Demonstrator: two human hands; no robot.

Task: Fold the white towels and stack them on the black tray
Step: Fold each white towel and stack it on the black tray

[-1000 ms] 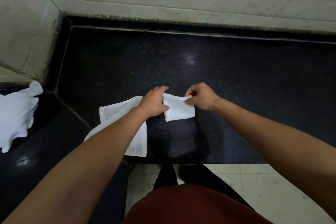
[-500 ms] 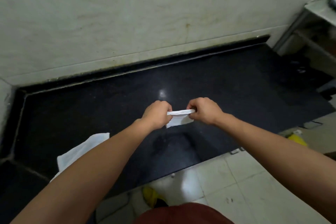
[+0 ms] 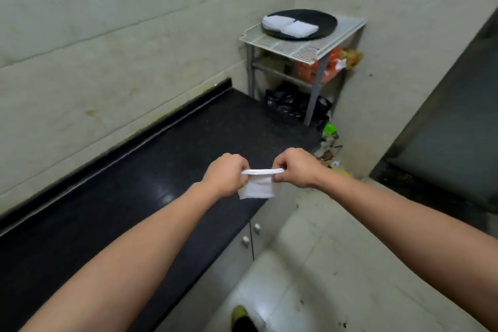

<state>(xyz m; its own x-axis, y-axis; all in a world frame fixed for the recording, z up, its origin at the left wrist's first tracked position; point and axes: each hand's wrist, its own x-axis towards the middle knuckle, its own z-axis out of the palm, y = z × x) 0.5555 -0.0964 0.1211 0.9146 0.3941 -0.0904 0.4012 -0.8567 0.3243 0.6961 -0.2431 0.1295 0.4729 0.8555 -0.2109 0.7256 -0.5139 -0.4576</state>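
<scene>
From the head view, two bare forearms reach forward from the bottom edge. The left hand (image 3: 225, 176) and right hand (image 3: 295, 168) hold one small white towel (image 3: 257, 187) between them in the air, above the spot where the near edge of the black tabletop (image 3: 134, 183) meets the floor (image 3: 336, 264). Each grip is tightly closed, with the fingers curled into a fist and pinching one upper corner of the towel. The top edge is pulled taut in a straight line from fist to fist. The rest hangs below as a short folded square (its layers show as thin lines along the top edge).

The round black tray (image 3: 323, 23) sits on top of a white slatted rack (image 3: 304, 47) in the far corner, well apart from the hands. Two piles of folded towels (image 3: 289, 24) lie side by side on the tray's left half, touching each other, and the right half is bare. Orange packets (image 3: 310, 69) sit on a shelf of the rack below, and a black bag (image 3: 291, 105) is lower down.

The tabletop runs along the pale wall (image 3: 107, 48) from the lower left towards the rack. Two small knobs (image 3: 250, 234) show on the cupboard front under its edge. The floor is pale tile, stained in places. Small litter lies by the foot of the rack, too blurred to name. A yellow-green shoe (image 3: 239, 314) tip shows at the bottom edge.
</scene>
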